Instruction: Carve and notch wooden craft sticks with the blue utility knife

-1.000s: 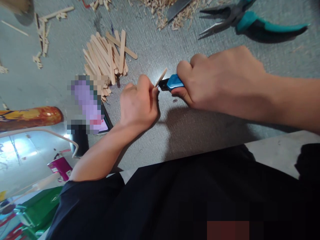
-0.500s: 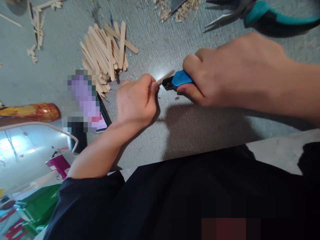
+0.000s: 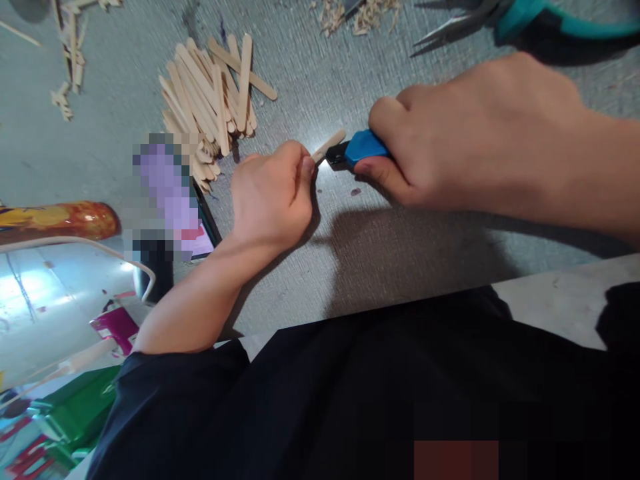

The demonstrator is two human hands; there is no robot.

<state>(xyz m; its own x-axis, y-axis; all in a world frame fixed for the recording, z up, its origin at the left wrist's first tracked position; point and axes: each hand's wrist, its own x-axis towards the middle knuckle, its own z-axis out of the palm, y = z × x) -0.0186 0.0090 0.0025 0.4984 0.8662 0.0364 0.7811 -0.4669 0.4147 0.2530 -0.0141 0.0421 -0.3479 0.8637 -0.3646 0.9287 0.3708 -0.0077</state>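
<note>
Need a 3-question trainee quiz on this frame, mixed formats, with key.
1. True or false: the right hand grips a blue-handled cutter.
2. The left hand pinches: A) a thin pale wooden stick; B) a steel screw; C) a red marker.
3. Fill in: the teal-handled metal pliers lie on the grey table beyond the ___ hand.
Key: 1 true; 2 A; 3 right.
</note>
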